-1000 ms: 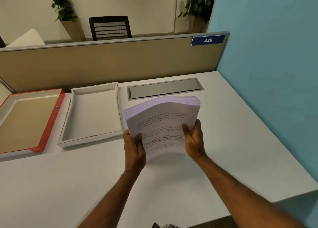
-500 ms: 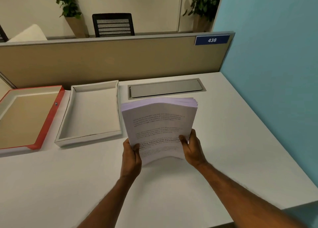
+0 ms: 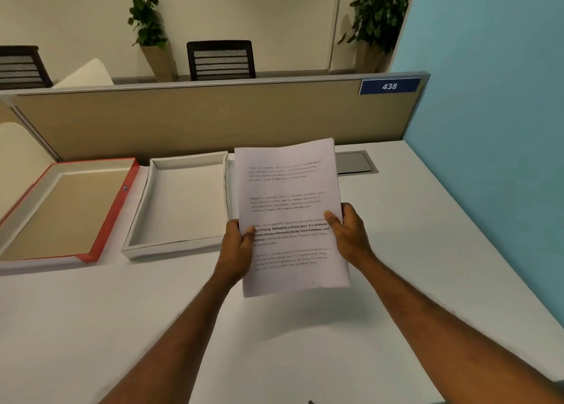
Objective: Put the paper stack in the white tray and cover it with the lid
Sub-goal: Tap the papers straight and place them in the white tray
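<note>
A thick paper stack (image 3: 290,202) with printed text on its top sheet stands nearly upright above the desk, its face turned to me. My left hand (image 3: 237,251) grips its left edge and my right hand (image 3: 348,235) grips its right edge, thumbs on the front. The white tray (image 3: 139,220) lies open with nothing in it just left of the stack. Further left lies the lid (image 3: 113,211), red-edged, turned inside up with a tan inner face.
A tan partition (image 3: 213,116) with a blue "438" sign closes the back of the white desk (image 3: 396,251). A blue wall (image 3: 488,129) runs along the right. A grey cable hatch (image 3: 355,163) shows behind the stack. Chairs and plants stand beyond the partition.
The stack has been tipped from a bent, leaning pose to nearly upright with its face to me. Both hands kept their grip; the view has tilted up a little.
</note>
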`<state>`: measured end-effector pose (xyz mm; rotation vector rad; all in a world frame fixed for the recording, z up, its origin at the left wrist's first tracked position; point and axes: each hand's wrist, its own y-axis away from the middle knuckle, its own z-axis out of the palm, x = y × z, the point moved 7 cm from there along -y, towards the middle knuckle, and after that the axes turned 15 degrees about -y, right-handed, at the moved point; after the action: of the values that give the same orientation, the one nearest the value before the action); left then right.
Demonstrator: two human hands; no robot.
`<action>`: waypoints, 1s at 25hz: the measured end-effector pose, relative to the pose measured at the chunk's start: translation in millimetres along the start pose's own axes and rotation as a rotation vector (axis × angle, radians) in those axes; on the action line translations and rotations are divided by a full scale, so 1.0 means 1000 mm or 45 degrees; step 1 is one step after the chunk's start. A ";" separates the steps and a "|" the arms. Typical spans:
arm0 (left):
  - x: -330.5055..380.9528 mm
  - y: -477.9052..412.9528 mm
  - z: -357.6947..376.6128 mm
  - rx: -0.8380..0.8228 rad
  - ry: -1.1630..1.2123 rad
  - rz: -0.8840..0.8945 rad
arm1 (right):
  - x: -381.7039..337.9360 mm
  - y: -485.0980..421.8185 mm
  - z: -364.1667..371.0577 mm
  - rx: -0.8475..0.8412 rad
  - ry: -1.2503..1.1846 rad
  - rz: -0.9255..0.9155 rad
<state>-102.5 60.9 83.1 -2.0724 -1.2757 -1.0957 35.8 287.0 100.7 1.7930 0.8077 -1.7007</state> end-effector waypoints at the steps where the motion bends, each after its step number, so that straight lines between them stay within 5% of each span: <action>1: -0.004 0.000 0.001 -0.029 -0.020 -0.050 | 0.004 0.000 0.003 0.015 0.006 0.044; 10: -0.054 0.022 -0.003 -0.017 -0.093 -0.173 | 0.061 0.030 0.037 0.057 0.001 0.336; 17: -0.067 0.014 -0.050 0.022 0.005 0.047 | 0.054 0.019 0.093 0.009 0.016 0.328; 25: -0.088 -0.060 -0.123 0.105 -0.130 0.007 | 0.017 -0.043 0.180 -0.028 0.000 0.287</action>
<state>-224.8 -46.3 80.6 -2.0923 -1.3396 -0.9297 -116.8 185.4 73.5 1.7945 0.5967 -1.5403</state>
